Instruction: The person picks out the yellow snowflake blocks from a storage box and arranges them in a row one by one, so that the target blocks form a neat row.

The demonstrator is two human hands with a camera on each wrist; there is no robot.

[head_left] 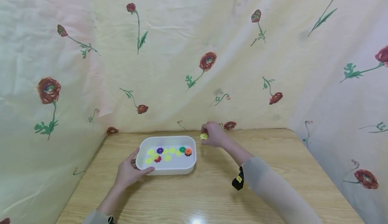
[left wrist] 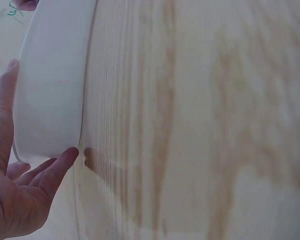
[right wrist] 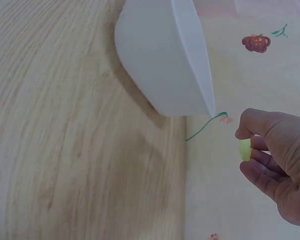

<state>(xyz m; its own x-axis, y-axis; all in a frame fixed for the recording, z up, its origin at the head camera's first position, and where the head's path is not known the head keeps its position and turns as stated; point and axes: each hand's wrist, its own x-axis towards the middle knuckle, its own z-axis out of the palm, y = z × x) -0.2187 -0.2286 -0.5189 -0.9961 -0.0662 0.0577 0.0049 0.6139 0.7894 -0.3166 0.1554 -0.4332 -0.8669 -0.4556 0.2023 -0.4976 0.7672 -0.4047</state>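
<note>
A white rectangular tub (head_left: 179, 171) stands on the wooden table, several small notched discs lying on its floor. Most of these are yellow; a purple disc (head_left: 159, 150), a red disc (head_left: 158, 159), a green disc (head_left: 182, 149) and an orange disc (head_left: 188, 151) lie among them. My left hand (head_left: 128, 171) grips the tub's left end, thumb along the near rim and fingers around the end wall. Just beyond the tub's right end, my right hand (head_left: 214, 135) pinches a yellow notched disc (head_left: 204, 136) between thumb and fingers, raised above the table in the right wrist view.
The wooden table (head_left: 212, 197) reaches back to a flower-printed cloth (head_left: 169, 65) hanging behind and at both sides. A black wrist device (head_left: 238, 181) hangs under the right sleeve.
</note>
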